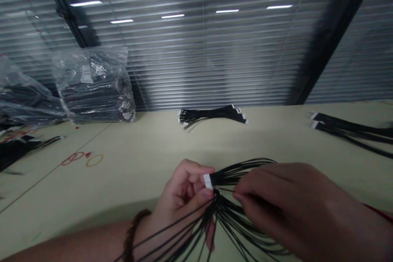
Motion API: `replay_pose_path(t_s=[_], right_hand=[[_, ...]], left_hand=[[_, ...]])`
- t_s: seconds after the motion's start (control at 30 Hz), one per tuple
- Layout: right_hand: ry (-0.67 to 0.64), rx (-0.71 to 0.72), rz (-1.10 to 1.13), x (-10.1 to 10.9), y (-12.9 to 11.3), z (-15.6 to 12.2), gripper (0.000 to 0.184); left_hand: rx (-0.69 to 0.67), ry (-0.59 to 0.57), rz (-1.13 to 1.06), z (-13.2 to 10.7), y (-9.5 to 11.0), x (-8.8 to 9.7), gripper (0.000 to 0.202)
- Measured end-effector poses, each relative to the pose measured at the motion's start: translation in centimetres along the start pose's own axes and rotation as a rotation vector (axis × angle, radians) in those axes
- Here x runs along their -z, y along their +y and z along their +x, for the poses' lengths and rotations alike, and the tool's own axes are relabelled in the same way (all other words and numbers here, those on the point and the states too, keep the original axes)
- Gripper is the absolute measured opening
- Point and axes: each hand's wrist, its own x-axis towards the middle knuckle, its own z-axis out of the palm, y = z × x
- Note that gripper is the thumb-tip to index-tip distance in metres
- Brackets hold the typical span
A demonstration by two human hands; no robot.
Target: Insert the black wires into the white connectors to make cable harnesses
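Observation:
A white connector (208, 181) with many thin black wires is pinched between the thumb and fingers of my left hand (184, 192). From beside it a bundle of black wires (221, 208) fans out downward over my left wrist and to the right. My right hand (285, 204) is closed, its thumb and forefinger pinching a single black wire (226, 190) just right of the connector. Further black wires (245, 170) run from the connector to behind my right hand. The wire's tip near the connector is too small to make out.
Behind lies a wire bundle with white connectors (211, 114); more black cables (353, 129) lie at right. Clear bags of cables (92, 94) stand at back left, before window blinds (202, 49). Rubber bands (94, 160) and dark wires (21, 149) lie on the pale table (138, 147).

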Motion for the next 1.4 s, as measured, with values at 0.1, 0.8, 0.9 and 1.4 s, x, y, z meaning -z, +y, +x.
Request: replay_pose_path(t_s=[0.1,0.8,0.9,1.4], right_hand=[[0.025,0.010,-0.014,-0.1,0.0,0.1,0.014],[0.077,0.153,-0.184,-0.7,0.0,0.5,0.018],[0.191,0.125,-0.294,0.4,0.2,0.2,0.014],[-0.319,-0.193,-0.021,-2.6,-0.5,0.5,0.020]], left_hand=[[-0.020,-0.054,-0.027,0.0,-0.4,0.3,0.019],[-0.032,-0.041,0.030,0.3,-0.9,0.5,0.017],[0.062,0.181,0.242,0.8,0.2,-0.2,0.013],[0.060,0.378,0.359,0.9,1.0,-1.0,0.024]])
